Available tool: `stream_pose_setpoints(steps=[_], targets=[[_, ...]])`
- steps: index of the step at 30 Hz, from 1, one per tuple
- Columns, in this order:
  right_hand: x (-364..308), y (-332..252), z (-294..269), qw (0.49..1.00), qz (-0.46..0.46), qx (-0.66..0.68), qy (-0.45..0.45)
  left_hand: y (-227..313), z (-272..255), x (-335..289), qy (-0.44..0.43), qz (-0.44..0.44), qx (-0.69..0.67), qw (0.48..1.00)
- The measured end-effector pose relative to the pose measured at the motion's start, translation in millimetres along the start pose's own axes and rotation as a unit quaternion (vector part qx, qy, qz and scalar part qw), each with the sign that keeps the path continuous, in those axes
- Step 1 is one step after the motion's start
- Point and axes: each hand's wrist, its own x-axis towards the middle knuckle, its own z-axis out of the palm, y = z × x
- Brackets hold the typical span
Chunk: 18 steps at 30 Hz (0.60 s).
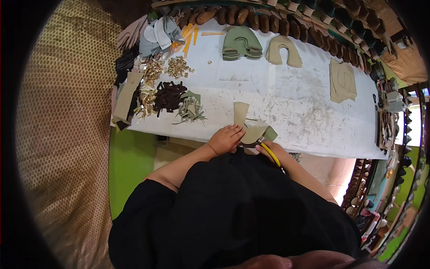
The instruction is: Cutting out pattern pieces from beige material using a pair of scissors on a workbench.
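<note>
A curved beige shoe-upper piece [254,135] with a green side lies at the table's near edge, its one end pointing away from me. My left hand [226,138] is on its left side, fingers together over the material and thumb hidden. In my right hand [270,149] is a yellow-handled hand tool [271,155]. Its metal head touches or nearly touches the piece's near edge; the jaws are too small to make out. Left of my left hand lies a heap of thin green offcuts [191,110].
The white-covered table [295,103] holds stacked green U-shaped pieces [242,44], beige ones [284,50] and more beige pieces [343,80]. Dark strips [169,96] and gold buckles [178,67] lie at left. Brown shoe lasts [264,22] line the far edge. A patterned curtain [67,134] hangs left.
</note>
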Motion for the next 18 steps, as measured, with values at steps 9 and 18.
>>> stream_pose_setpoints(steps=[9,18], targets=[[4,-2,-4,0.997,-0.009,0.043,-0.060,-7,11,-5,0.005,-0.007,-0.023,1.000],[12,4,13,0.998,-0.046,-0.028,-0.017,-10,12,-11,0.019,-0.006,-0.087,0.996]])
